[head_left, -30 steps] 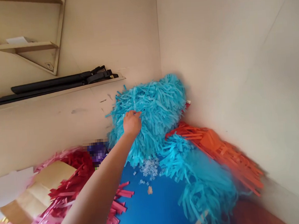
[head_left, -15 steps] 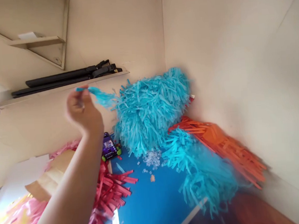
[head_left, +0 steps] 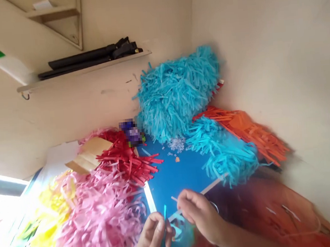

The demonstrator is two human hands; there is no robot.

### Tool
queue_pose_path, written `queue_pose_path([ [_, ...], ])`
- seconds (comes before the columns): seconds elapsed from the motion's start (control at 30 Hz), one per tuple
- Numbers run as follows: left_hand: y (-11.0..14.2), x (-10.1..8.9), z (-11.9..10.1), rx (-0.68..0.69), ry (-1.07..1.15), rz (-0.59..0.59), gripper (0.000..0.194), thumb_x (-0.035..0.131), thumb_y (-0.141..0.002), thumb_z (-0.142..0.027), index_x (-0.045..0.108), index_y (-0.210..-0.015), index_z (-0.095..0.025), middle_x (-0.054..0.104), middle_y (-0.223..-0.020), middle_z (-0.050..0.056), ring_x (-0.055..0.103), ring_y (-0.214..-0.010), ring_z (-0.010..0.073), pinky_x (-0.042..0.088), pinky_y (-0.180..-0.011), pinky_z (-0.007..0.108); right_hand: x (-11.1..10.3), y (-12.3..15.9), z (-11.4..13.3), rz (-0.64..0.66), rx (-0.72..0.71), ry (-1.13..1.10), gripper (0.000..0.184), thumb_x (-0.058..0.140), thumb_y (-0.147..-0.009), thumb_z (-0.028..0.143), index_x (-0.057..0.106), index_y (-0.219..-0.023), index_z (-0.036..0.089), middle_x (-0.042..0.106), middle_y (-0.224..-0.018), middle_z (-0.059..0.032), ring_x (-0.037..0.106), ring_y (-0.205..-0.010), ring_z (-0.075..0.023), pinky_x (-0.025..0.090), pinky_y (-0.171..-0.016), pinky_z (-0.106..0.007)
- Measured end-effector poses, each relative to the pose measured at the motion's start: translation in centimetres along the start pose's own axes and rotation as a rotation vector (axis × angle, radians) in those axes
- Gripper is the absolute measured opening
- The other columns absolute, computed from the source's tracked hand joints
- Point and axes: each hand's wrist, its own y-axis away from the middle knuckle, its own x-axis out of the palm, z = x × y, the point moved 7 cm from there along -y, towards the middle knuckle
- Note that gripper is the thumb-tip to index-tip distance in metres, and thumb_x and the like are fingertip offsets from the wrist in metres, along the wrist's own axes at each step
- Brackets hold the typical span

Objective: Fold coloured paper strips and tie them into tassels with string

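- Left hand [head_left: 152,238]: at the bottom edge of the view, fingers drawn in narrow, apparently pinching the lower end of a thin turquoise paper strip [head_left: 164,212], which stands upright at the fingertips.
- Right hand [head_left: 199,216]: just beside the left hand, fingers bunched narrow; a pale thin strip [head_left: 174,199] juts out by the fingertips; whether it is held, I cannot tell.
- Blurred turquoise paper [head_left: 176,235]: under and between both hands, its shape unclear.
- Blue tabletop [head_left: 181,179]: carries the paper heaps; both hands are over its near edge.
- Large turquoise paper fringe bundle [head_left: 176,92]: propped in the corner against the walls.
- Smaller turquoise fringe bundle [head_left: 224,155]: on the tabletop, beside the large one.
- Orange paper fringe [head_left: 240,132]: along the right wall, behind the smaller turquoise bundle.
- Red paper fringe [head_left: 125,161]: at the tabletop's left side, touching a cardboard piece [head_left: 89,154].
- Pink paper fringe [head_left: 95,220]: lower left, just beside the left hand.
- Yellow paper fringe [head_left: 53,197]: beyond the pink, towards the bright window side.
- Clear plastic bits [head_left: 176,144]: small heap at the foot of the large bundle.
- Purple object [head_left: 132,133]: pixelated, on the tabletop's far edge.
- Black folded items [head_left: 91,57]: lying on a wooden wall shelf [head_left: 92,67].
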Motion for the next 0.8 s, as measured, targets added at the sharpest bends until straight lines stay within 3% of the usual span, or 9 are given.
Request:
queue_pose_path([
  [0.13,0.9,-1.6,1.0,-0.019,0.008,0.076,0.044,0.081,-0.070,-0.056,0.062,-0.086,-0.019,0.063,-0.063,-0.002,0.051,-0.051,0.0087,0.039,-0.054,0.021,3.2,0.3,-1.1,0.088,0.020,0.020,0.050,0.062,-0.084,0.066,0.052,-0.082,0.017,0.049,-0.060,0.0052,0.044,-0.052,-0.0078,0.036,-0.051,-0.020],
  [0.23,0.9,-2.4,2.0,-0.009,0.015,0.169,0.043,0.079,-0.073,-0.056,0.060,-0.087,-0.019,0.065,-0.066,0.000,0.055,-0.054,0.0101,0.041,-0.055,0.022,4.1,0.7,-2.2,0.125,0.059,-0.005,0.052,0.068,-0.079,0.065,0.053,-0.089,0.016,0.058,-0.065,0.0016,0.056,-0.057,-0.0121,0.046,-0.057,-0.024],
  [0.43,0.4,-2.2,2.9,0.017,0.022,0.168,0.043,0.080,-0.072,-0.055,0.060,-0.085,-0.020,0.065,-0.065,-0.002,0.054,-0.051,0.0094,0.040,-0.053,0.021,3.4,0.8,-2.8,0.104,0.071,-0.009,0.050,0.070,-0.078,0.062,0.057,-0.092,0.015,0.057,-0.062,0.0024,0.052,-0.055,-0.0113,0.044,-0.058,-0.025],
  [0.6,1.3,-2.8,1.7,0.169,-0.147,-0.058,0.037,0.083,-0.068,-0.051,0.066,-0.073,-0.018,0.062,-0.061,-0.002,0.057,-0.057,0.0117,0.044,-0.059,0.021,1.9,0.6,-2.4,-0.005,-0.005,0.227,0.034,0.070,-0.081,0.048,0.065,-0.082,0.015,0.053,-0.065,0.0024,0.048,-0.061,-0.0107,0.039,-0.059,-0.023],
  [0.8,-0.1,-3.2,3.6,-0.044,-0.022,0.145,0.041,0.082,-0.068,-0.056,0.068,-0.073,-0.018,0.065,-0.059,0.001,0.058,-0.059,0.0129,0.046,-0.061,0.022,2.7,0.2,-3.7,0.110,0.134,0.043,0.033,0.075,-0.076,0.046,0.065,-0.076,0.015,0.060,-0.060,0.0017,0.051,-0.055,-0.0103,0.040,-0.059,-0.024],
])
